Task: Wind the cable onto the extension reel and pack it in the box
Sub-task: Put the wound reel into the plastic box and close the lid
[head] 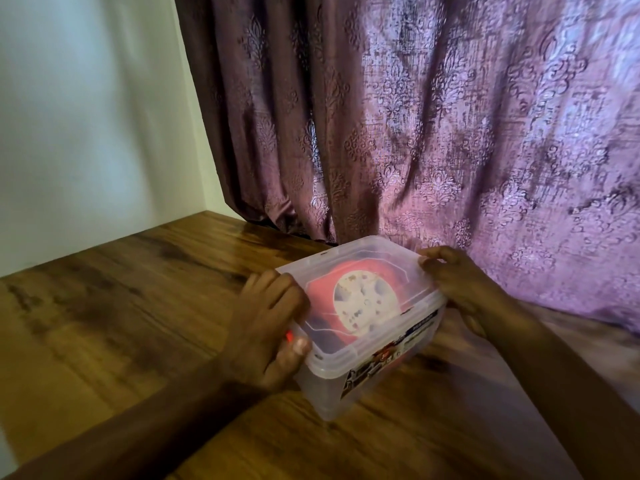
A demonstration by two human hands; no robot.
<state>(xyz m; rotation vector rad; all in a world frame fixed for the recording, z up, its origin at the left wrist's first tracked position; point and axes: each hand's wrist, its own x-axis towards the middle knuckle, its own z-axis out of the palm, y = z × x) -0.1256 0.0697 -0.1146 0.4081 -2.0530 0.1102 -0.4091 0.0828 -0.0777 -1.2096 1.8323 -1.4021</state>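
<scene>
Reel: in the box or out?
In. The reel shows through the clear lid of the box.

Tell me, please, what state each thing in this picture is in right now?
box: upright on the wooden table, lid on it.
lid: lying on the box; whether it is latched cannot be told.
extension reel: inside the box, lying flat, seen through the lid.
left hand: gripping the box's left end.
right hand: gripping the box's right end.
curtain: drawn, hanging behind the table.
</scene>
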